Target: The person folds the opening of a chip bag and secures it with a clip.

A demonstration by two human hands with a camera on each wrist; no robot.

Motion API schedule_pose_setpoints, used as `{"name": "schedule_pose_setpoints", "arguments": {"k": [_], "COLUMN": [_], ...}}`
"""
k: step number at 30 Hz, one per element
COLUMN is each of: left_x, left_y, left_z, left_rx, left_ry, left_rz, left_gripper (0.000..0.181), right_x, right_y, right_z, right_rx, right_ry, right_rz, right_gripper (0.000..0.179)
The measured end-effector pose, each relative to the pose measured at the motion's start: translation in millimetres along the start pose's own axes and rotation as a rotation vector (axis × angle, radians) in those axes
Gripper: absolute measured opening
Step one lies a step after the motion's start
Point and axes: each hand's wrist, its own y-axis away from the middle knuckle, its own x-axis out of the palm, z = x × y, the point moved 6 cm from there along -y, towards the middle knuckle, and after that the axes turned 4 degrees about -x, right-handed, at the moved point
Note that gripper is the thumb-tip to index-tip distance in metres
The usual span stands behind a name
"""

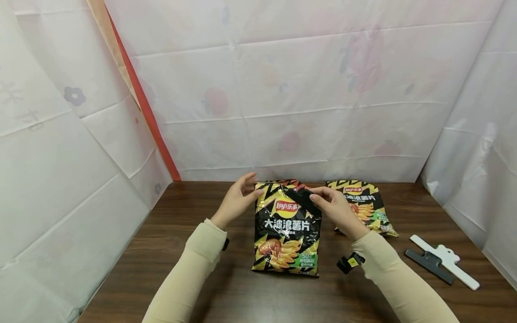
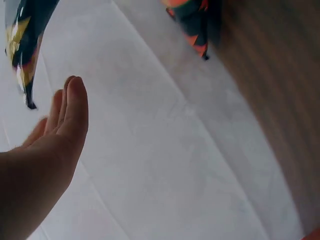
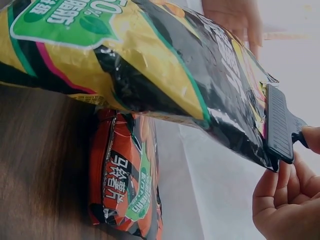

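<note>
A black and yellow bag of potato chips (image 1: 286,237) stands upright in the middle of the table. Across its top right corner sits a black bag clip (image 3: 279,125), slanting in the head view. My right hand (image 1: 339,210) pinches the clip between thumb and fingers at that corner, as the right wrist view also shows. My left hand (image 1: 239,201) is by the bag's top left corner, its fingers extended. In the left wrist view a gap shows between those straight fingers (image 2: 75,107) and the corner of a chip bag (image 2: 25,65).
A red chip bag (image 3: 122,185) is behind the upright one. Another black and yellow chip bag (image 1: 363,206) lies at the back right. Closer, on the right side of the dark wooden table (image 1: 161,251), a white clip (image 1: 446,256) and a black clip (image 1: 429,265) lie together. White sheeting (image 1: 282,98) encloses the table.
</note>
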Motion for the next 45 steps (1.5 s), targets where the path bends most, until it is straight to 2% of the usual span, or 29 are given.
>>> {"name": "schedule_pose_setpoints", "arguments": {"k": [3,7,10,13,14,19,23,26,35,41,45], "left_x": [9.7,26.4,35.8,40.3,41.5,46.4,52.1,54.9,59.1,59.5,58.8], "left_y": [9.5,21.2,27.5,33.3,35.4,47.6,54.6,58.8,63.3,63.2,63.1], "left_z": [14.2,28.4,36.3,42.8,44.1,50.5,57.1,60.8,58.3,59.1,59.9], "left_rx": [-0.072,-0.135,-0.163,-0.181,-0.183,-0.178,-0.170,-0.184,-0.130,-0.145,-0.165], "left_ry": [0.049,0.146,0.226,0.255,0.269,0.230,0.177,0.144,0.213,0.240,0.249], "left_rz": [0.014,0.048,0.094,0.143,0.162,0.208,0.222,0.222,0.266,0.264,0.264], "left_gripper": [0.077,0.087,0.087,0.086,0.084,0.082,0.079,0.084,0.069,0.066,0.075], "right_x": [1,2,2,3,3,4,5,6,8,12,14], "right_y": [2.3,4.1,3.4,1.9,1.4,-0.8,-2.4,-3.5,-5.4,-6.1,-6.7], "right_z": [-4,-6,-7,-8,-8,-9,-10,-10,-12,-14,-17], "right_rx": [0.022,0.035,0.038,0.049,0.052,0.069,0.078,0.082,0.115,0.152,0.167], "right_ry": [-0.024,-0.061,-0.079,-0.094,-0.097,-0.116,-0.125,-0.133,-0.159,-0.296,-0.406], "right_rz": [0.004,0.000,-0.007,-0.018,-0.019,-0.025,-0.037,-0.050,-0.053,-0.004,0.015], "right_gripper": [0.047,0.047,0.047,0.046,0.046,0.047,0.046,0.044,0.046,0.052,0.055]}}
